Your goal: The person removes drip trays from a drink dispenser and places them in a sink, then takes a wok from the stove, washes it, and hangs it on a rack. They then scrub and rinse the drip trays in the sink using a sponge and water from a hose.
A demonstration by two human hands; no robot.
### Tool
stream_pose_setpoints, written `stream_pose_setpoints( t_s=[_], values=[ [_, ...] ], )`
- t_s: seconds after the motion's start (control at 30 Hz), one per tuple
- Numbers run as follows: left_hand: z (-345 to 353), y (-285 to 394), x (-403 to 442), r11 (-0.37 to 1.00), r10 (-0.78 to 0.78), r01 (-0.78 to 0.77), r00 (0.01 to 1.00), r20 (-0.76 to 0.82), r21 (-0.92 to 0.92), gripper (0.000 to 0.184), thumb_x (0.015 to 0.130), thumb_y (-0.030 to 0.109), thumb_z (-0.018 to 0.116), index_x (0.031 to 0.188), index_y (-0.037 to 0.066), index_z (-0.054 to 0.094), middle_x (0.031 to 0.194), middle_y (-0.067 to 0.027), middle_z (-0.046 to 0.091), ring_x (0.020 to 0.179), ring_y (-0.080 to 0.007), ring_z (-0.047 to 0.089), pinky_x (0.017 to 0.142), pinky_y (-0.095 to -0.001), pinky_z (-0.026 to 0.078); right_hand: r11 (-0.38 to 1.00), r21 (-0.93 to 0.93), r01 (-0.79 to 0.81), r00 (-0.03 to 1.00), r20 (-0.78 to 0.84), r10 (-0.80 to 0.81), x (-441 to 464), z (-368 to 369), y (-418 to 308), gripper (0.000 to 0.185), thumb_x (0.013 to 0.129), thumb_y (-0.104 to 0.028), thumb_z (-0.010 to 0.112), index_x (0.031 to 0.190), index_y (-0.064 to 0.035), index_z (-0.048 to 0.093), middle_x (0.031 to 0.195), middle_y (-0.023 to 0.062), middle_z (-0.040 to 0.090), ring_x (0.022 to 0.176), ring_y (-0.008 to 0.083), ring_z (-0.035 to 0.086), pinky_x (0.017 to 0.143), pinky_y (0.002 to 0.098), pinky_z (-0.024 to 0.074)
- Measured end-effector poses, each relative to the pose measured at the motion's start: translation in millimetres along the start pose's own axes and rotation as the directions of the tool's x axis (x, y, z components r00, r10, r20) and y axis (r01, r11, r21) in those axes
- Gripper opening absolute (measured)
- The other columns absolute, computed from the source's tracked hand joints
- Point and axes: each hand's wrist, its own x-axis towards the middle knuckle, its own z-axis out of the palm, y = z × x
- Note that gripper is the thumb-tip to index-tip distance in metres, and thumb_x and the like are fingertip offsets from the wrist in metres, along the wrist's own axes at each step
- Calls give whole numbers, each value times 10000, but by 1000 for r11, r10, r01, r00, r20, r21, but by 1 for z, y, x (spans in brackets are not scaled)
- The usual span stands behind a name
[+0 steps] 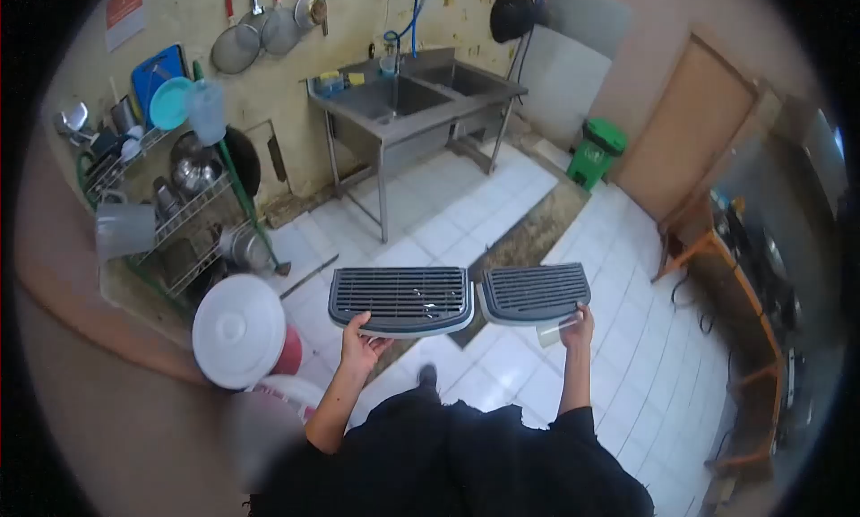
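My left hand (360, 342) grips the front edge of a drip tray (400, 297) with a dark slatted grille and a pale grey rim. A second, similar drip tray (536, 293) is in my right hand (580, 327), held at its front right corner. Under that corner, by my right fingers, is a small clear, pale piece (550, 336), perhaps a cup; its kind is unclear. Both trays are held roughly level in front of me, side by side with a narrow gap. The fingers beneath them are partly hidden.
Ahead stands a steel double sink (394, 114) on legs. At left are a dish rack (193, 208) with pots and jugs, and a white-lidded bucket (238, 329). A green bin (597, 151) stands near the door (699, 132). An orange-framed counter (761, 329) runs along the right.
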Motion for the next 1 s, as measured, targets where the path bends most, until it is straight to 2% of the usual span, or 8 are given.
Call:
stream_pose_setpoints(
  t_s=[0.13,0.23,0.6,0.7,0.77,0.87,0.93,1.0],
  values=[
    [90,28,138,999,42,-41,993,108,-12,464,623,265,590,1008,60,431,995,-99,477,904,-253,477,737,-409,425,999,-41,36,998,57,-34,143,95,-18,106,654,-108,534,750,-77,502,658,1,542,563,152,509,562,266,432],
    [170,62,226,998,61,-62,997,-37,-31,452,615,266,596,1000,88,440,1003,-85,478,909,-246,471,734,-400,416,998,16,-57,980,191,53,264,157,-22,127,657,-109,541,774,-70,508,727,34,556,678,194,530,657,308,427],
    [345,215,560,929,371,-369,921,-118,35,414,585,263,622,929,96,464,889,-87,508,745,-231,507,529,-300,433,993,-108,-51,880,465,96,621,480,61,192,667,-118,562,836,-39,519,767,45,549,702,159,515,670,263,408],
    [374,259,649,890,451,-456,873,-185,17,408,569,255,634,906,87,477,889,-97,521,743,-233,518,527,-293,429,972,-233,26,916,396,70,702,576,110,155,659,-123,583,788,-49,538,716,22,530,633,131,488,574,251,388],
    [410,287,689,842,540,-484,756,-369,239,447,548,260,647,911,59,480,861,-106,528,732,-236,527,515,-308,447,855,-505,118,955,294,42,733,642,141,123,645,-138,607,717,-62,543,683,1,510,588,107,460,489,250,347],
    [432,330,771,727,661,-413,637,-397,548,499,526,275,654,914,15,479,846,-129,537,732,-239,542,507,-332,466,715,-653,251,920,391,35,799,714,209,168,618,-163,637,707,-54,545,658,4,494,563,97,440,444,260,318],
    [429,351,824,681,690,-346,597,-409,646,516,516,286,657,909,2,480,851,-133,541,749,-235,547,504,-337,471,221,-705,674,738,630,-240,842,753,260,293,576,-184,665,797,-25,556,694,52,532,606,154,490,515,279,370],
    [457,379,854,626,682,-219,619,-388,749,568,503,334,657,912,-17,479,864,-156,549,789,-251,556,568,-356,473,165,-557,814,581,781,-229,828,789,284,469,537,-217,683,926,-7,525,786,115,562,708,224,528,632,306,400]
  ],
)
